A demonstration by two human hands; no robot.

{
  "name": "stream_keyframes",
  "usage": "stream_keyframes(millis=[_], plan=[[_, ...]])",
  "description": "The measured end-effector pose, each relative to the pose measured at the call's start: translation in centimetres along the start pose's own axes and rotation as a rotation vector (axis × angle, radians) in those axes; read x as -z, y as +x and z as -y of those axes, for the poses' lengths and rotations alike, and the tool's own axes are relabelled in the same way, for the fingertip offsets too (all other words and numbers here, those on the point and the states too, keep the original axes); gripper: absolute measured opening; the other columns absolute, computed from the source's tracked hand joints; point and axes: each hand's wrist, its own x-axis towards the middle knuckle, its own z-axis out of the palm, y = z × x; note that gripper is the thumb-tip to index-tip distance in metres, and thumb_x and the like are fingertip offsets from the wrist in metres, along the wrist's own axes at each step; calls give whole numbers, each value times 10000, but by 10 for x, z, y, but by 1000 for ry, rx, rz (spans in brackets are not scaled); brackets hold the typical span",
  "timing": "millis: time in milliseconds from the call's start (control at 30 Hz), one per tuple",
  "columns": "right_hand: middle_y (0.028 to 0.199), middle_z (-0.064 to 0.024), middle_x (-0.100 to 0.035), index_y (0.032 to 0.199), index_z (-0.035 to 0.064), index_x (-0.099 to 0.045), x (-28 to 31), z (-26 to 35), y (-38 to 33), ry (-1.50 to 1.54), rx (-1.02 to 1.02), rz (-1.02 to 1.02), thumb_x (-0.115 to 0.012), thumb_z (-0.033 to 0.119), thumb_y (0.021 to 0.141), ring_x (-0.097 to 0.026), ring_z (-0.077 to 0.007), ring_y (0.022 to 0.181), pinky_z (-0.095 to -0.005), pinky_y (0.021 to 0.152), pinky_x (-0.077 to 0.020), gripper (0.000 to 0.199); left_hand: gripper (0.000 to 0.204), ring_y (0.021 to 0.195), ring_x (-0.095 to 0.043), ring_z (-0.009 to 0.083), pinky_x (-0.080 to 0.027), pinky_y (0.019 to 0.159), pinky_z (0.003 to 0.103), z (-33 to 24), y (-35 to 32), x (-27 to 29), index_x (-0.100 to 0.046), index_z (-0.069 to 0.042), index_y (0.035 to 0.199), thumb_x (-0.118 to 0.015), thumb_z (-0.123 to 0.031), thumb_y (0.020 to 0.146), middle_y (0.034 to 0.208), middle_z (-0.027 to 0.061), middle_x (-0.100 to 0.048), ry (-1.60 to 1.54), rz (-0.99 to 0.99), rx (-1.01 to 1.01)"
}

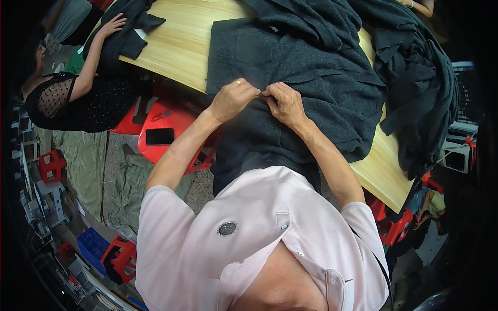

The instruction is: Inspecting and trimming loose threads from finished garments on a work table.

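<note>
Pale pink polo shirt (249,207) nearest; beyond, left hand (233,99) and right hand (286,103) pinched closed, fingertips nearly meeting; cannot tell what is between; charcoal knit garment (332,98) beneath, spread over wood-grain table (176,46); step seems fine fingertip picking; next move calls for steady pinch.

What the left hand (232,101) and the right hand (287,104) meet over is too small to tell. Beyond the hands, the dark grey cloth (290,59) hides much of the worktop (174,44) and runs off the top edge — as does a co-worker's forearm (425,7), farther right.
</note>
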Motion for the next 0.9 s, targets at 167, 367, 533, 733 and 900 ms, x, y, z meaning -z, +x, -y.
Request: stream_keyframes(millis=[167,367,533,733,900], plan=[[852,-123,-717,911,48,-693,-7,4,-3,-91,11,-107,-799,-14,843,-730,-338,808,-451,693,-606,140,82,810,-686,275,-585,748,364,-2,2,-3,-728,-30,980,-782,-6,923,861,76,-707,157,16,-64],[893,-104,-723,979,41,-684,-19,13,-4,-208,-23,-90,-794,-41,850,-741,-311,823,-425,696,-600,188,132,858,-708,309,-602,783,406,-2,8,-8,-718,-23,1057,-758,-3,933,942,108,-725,194,15,-16],[945,-107,-742,1113,32,-746,-11,17,1,-100,-88,-149,-795,-45,874,-732,-311,866,-410,775,-609,256,274,985,-689,353,-589,893,435,-2,9,13,-744,-15,1185,-805,-32,918,1062,123,-738,-16,106,124],[965,-120,-763,1102,14,-811,-9,6,-2,-103,-84,-103,-828,-10,890,-736,-322,904,-424,821,-612,214,333,999,-682,303,-561,888,436,-11,14,7,-768,-48,1243,-844,-133,930,1053,85,-711,122,134,139],[953,-115,-749,1095,13,-812,-3,0,4,-177,-93,-10,-834,38,906,-736,-314,896,-423,804,-626,192,255,990,-684,292,-554,878,416,-4,10,2,-754,-30,1160,-828,-175,964,1016,93,-690,233,161,97]])
